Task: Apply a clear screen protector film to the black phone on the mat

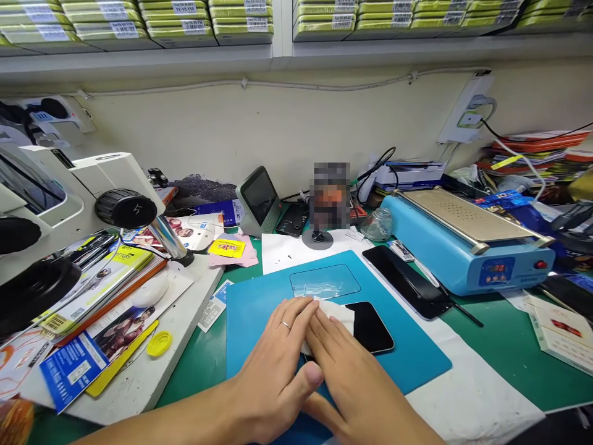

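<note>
On a blue mat (pixel 259 309) lies a dark-screened smartphone (pixel 373 327), its left part hidden under my hands and a white wipe (pixel 340 314). My right hand (pixel 340 358) rests flat over the wipe, fingers together, pressing it onto the phone's screen. My left hand (pixel 282 364), with a ring on one finger, lies against the right hand. Its fingers are stretched out and their tips meet the right hand's fingers near the wipe's edge. Just beyond the hands is a clear screen protector (pixel 324 281) with a thin dark border.
To the right stand a blue heating machine (pixel 445 247) and a dark phone (pixel 407 281). A microscope (pixel 125 198) and stacked papers (pixel 106 290) crowd the left. At the back are a small smart display (pixel 259 201) and a glass jar (pixel 377 224). Boxes (pixel 176 21) line the shelf above.
</note>
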Available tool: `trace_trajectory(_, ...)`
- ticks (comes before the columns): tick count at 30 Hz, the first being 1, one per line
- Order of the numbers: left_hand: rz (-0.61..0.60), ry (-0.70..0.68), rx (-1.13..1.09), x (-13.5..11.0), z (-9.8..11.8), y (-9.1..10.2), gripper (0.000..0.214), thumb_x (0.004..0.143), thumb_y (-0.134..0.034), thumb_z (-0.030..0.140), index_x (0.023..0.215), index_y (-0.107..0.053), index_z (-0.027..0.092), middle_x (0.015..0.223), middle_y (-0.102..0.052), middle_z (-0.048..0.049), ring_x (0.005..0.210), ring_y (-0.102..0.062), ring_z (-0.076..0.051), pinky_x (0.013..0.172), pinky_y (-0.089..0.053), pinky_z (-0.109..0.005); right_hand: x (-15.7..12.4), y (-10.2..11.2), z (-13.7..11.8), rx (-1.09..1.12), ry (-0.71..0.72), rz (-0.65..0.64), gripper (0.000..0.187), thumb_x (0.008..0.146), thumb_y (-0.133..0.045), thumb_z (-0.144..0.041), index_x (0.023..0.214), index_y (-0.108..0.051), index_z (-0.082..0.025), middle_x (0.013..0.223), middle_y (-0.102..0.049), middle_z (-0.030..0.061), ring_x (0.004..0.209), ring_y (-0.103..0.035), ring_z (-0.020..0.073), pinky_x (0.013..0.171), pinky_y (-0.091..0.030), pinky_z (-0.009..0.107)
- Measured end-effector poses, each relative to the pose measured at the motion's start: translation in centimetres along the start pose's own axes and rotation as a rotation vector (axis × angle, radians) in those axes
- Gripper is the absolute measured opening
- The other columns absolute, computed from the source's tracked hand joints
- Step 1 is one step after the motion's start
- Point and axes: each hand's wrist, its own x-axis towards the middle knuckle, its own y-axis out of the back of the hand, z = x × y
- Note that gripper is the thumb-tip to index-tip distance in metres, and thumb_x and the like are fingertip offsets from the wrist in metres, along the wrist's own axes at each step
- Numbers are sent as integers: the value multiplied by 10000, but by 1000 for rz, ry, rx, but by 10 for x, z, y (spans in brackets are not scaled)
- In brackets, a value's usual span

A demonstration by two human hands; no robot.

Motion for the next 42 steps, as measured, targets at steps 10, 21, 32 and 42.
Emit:
trace_trajectory(10,-14,27,25,0,3,2,701,1040,-202,682,1603,-180,266,1646,-258,-90,1521,-221,-300,1248,-196,-545,-57,-3,46,-251,38,135,836,963,-531,-529,1598,-80,-227,1589,-341,99,1379,-485,335,1039,-525,472)
trace_trajectory(21,53,-23,-86,-2,-5,-6,788,1013,-189,730,1626,-12,267,1673,-155,-117,1523,-183,-353,1220,-202,-582,-15,6,26,-71,-215,-29,841,956,-431,-660,1596,-211,-160,1653,-175,100,1513,-220,335,1195,-317,539)
trace_trajectory(32,23,1,-58,-3,-5,-2,734,1026,-214,707,1621,-112,290,1670,-176,-87,1527,-167,-335,1232,-192,-559,-30,-3,22,-56,35,7,846,957,-527,-561,1601,-133,-179,1625,-255,114,1467,-345,335,1149,-407,494)
trace_trajectory(42,1,-46,-57,2,1,-1,783,1001,-231,747,1622,-110,285,1671,-155,-88,1525,-163,-338,1230,-193,-561,-33,4,45,-116,-264,33,845,959,-439,-637,1597,-214,-132,1654,-149,126,1502,-216,375,1181,-319,575)
